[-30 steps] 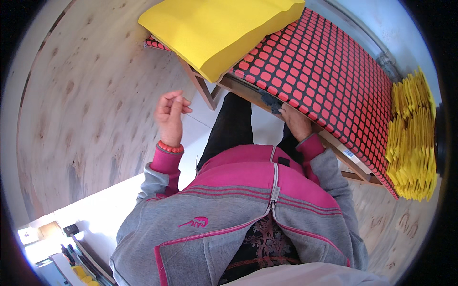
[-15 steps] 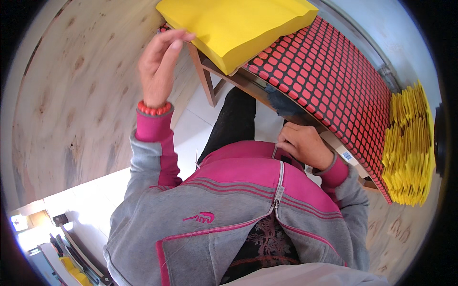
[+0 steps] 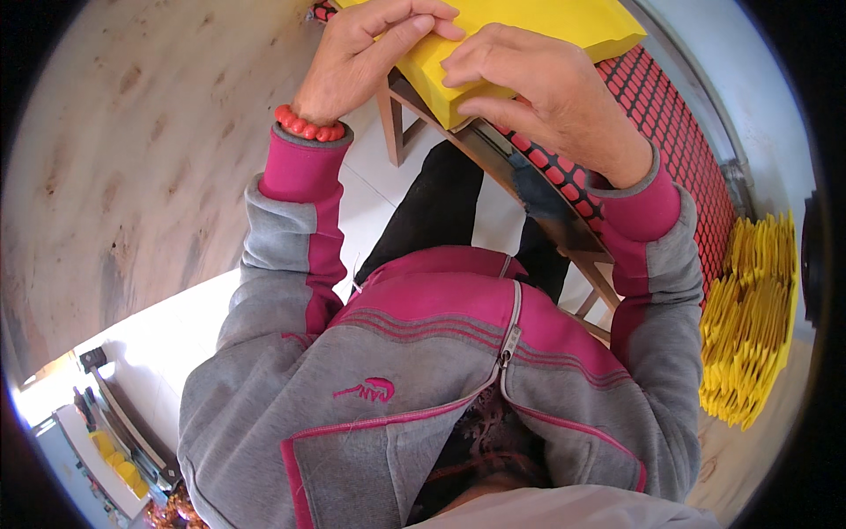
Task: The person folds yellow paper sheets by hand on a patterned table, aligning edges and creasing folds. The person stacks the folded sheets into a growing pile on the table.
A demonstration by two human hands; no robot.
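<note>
A thick yellow block, which looks like a stack of paper sheets, lies at the top on a table covered in red-and-black patterned cloth. My left hand, with a red bead bracelet at the wrist, is over the block's left edge, fingers stretched and thumb beneath them. Beside it, my right hand is at the near corner, fingers curved over the top and thumb apart, low by the front side. Nothing shows held in either hand. Whether the fingertips press on the block is hard to tell.
Yellow folded bundles stand in rows at the right end of the table. A wooden table leg is below the block. A pale wood-grained surface spans the left side. At lower left, a shelf holds yellow items.
My right hand has risen from near my lap to the block's near corner. My left hand has moved up and right over the block. The view has shifted slightly.
</note>
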